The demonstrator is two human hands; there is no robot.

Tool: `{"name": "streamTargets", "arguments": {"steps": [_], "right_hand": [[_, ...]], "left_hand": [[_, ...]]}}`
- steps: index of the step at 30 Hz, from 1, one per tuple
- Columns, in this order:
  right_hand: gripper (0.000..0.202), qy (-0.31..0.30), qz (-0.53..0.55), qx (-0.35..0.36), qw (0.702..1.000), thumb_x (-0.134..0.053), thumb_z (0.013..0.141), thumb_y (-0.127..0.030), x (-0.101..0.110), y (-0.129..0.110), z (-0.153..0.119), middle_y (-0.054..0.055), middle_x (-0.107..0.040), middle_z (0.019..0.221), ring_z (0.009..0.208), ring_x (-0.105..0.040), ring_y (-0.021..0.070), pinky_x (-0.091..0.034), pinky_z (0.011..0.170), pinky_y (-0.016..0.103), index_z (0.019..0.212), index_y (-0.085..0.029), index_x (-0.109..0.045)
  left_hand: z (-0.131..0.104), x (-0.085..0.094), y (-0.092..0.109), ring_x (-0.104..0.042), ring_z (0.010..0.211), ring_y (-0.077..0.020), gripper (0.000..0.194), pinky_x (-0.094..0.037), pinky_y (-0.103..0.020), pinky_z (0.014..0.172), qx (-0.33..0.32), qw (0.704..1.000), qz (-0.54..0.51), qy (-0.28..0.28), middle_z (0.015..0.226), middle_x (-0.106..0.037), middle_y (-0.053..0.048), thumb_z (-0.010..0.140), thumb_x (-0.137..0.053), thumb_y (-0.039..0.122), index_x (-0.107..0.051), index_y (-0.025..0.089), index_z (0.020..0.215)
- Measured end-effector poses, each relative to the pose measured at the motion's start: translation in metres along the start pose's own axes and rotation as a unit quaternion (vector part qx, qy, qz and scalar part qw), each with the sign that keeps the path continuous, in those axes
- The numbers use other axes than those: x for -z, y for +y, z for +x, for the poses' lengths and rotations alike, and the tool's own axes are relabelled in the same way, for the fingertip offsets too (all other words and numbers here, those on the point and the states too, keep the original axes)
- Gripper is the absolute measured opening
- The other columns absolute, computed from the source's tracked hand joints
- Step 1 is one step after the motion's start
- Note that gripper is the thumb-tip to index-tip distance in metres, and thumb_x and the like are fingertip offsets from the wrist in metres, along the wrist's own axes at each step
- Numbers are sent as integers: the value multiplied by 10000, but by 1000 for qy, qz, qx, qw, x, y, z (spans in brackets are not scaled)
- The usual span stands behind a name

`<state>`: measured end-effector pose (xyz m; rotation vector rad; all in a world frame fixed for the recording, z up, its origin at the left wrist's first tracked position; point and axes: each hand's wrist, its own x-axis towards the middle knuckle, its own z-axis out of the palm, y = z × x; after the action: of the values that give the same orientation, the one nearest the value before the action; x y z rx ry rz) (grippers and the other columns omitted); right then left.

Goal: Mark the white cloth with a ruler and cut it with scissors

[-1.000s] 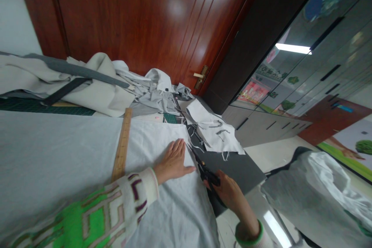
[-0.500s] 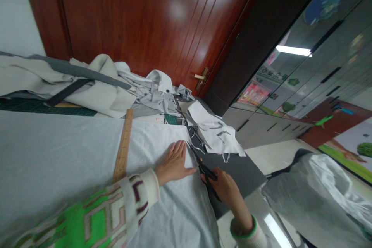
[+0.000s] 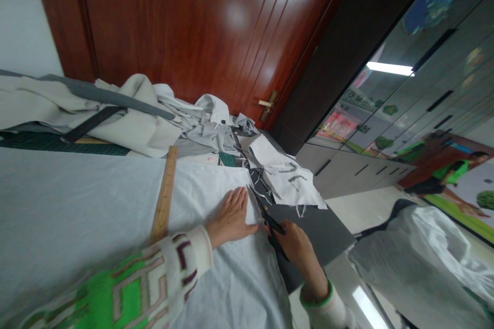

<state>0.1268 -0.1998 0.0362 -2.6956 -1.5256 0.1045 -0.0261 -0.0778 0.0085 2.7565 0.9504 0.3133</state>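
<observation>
A large sheet of white fabric (image 3: 116, 200) covers most of the table. My left hand (image 3: 230, 218) lies flat on it, fingers together and stretched out, thumb pointing toward the right edge of the cloth. Black scissors (image 3: 270, 222) are in my right hand (image 3: 295, 244), its fingers wrapped through the handles. The blades run along the fabric's right edge, close by my left fingertips. To the left of my left hand, a wooden ruler (image 3: 165, 193) rests on the cloth, its lower end hidden behind my sleeve.
White fabric pieces (image 3: 289, 177) with loose threads lie beyond the scissors on the dark table (image 3: 324, 231). Heaped cloth (image 3: 139, 113) lines the back, near a green cutting mat (image 3: 69, 144). A large grey-white bag (image 3: 409, 257) stands at right. A person in green (image 3: 451, 172) is in the background.
My right hand has shifted slightly left, and the scissor handles have drawn closer together. My left hand stays put. A person in green has come into sight at the far right.
</observation>
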Motion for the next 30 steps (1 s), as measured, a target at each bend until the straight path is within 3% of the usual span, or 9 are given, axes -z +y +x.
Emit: {"name": "streamTargets", "arguments": {"steps": [17,30], "right_hand": [[308,-7,-26,-1,1000,-480,979,-386,1,-9,-2,146,-755,1018,1003,-706,299,-469,772,328,1032,-155,-678],[308,-13,0,2,1000,-518,955,-427,-2,0,4,124,-774,942,951,-729,298,-459,679,307,954,-191,-715]], "left_hand": [[-1,1,0,-94,1505,-320,1028,-119,-467,1229,-2,1000,-12,-4,1595,-155,-249,852,-484,678,-208,-70,1501],[1,-1,-1,-89,1505,-322,1009,-115,-475,1226,-6,1000,-11,0,1593,-154,-250,858,-468,676,-222,-61,1502]]}}
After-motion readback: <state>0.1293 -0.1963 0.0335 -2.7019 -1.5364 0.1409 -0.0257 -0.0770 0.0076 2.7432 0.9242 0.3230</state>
